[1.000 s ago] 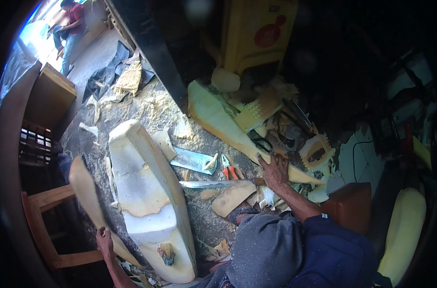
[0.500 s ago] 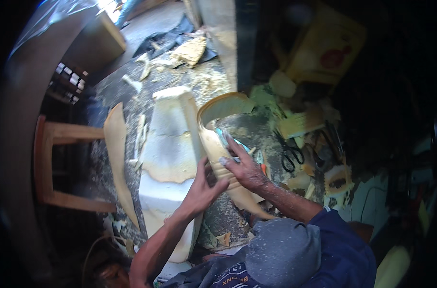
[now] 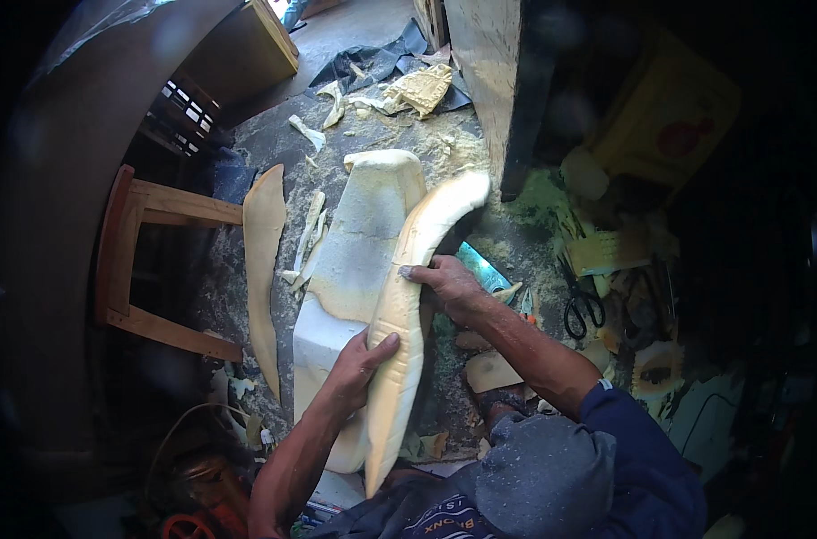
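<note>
A long, curved piece of yellowish foam (image 3: pixel 397 334) with crease lines across it is held up in both hands. My left hand (image 3: pixel 353 366) grips its lower left edge, the thumb lying over the face. Higher up, my right hand (image 3: pixel 448 282) pinches the right edge, thumb on top and fingers partly hidden behind. Beneath it lies a large block of shaped foam (image 3: pixel 355 242), pale grey and white with yellowed seams. Off to the left rests a second thin, curved foam strip (image 3: pixel 264 269).
A wooden stool frame (image 3: pixel 175 331) lies on its side at left. Black-handled scissors (image 3: pixel 584 312) and a teal box-like thing (image 3: pixel 485 271) are on the right. Foam scraps (image 3: pixel 420 90) and crumbs cover the far floor beside a wooden panel (image 3: pixel 485 72). A yellow jerrycan (image 3: pixel 673 126) stands far right.
The curved foam piece has turned, its broad creased face now upward and its curled top opened out. The right hand now grips its edge. The whole view has shifted slightly.
</note>
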`<control>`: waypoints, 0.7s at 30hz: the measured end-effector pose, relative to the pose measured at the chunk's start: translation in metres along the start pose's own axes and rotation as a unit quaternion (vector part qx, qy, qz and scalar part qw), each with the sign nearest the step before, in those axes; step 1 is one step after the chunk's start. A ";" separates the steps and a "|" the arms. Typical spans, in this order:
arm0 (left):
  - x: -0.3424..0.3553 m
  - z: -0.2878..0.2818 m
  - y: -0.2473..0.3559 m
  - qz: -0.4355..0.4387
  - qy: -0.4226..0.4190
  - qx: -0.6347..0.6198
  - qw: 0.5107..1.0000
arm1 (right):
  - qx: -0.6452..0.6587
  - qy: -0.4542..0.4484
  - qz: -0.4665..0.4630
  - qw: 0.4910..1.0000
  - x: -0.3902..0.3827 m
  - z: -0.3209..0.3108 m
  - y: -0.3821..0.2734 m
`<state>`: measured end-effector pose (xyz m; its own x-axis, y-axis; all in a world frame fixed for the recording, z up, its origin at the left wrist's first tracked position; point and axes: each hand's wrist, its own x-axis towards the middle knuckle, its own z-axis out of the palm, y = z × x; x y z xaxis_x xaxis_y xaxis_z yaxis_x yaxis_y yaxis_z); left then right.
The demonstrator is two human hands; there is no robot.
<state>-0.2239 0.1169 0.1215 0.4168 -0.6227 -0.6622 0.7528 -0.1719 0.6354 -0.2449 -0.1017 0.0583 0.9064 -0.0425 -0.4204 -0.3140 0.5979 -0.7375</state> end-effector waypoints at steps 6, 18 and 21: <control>-0.032 -0.023 0.012 0.000 -0.021 0.094 0.995 | 0.047 0.051 0.018 0.997 0.027 -0.011 0.010; -0.061 0.000 -0.091 -0.200 -0.056 0.199 0.958 | -0.195 0.240 -0.171 0.936 0.025 -0.062 -0.007; -0.034 0.017 -0.097 -0.097 -0.009 0.586 0.804 | -0.326 0.314 -0.067 0.889 0.023 -0.074 -0.007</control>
<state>-0.3200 0.1419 0.0893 0.3336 -0.5062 -0.7953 -0.1999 -0.8624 0.4651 -0.2428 -0.1657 0.0149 0.6760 -0.6395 -0.3661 -0.4973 -0.0294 -0.8671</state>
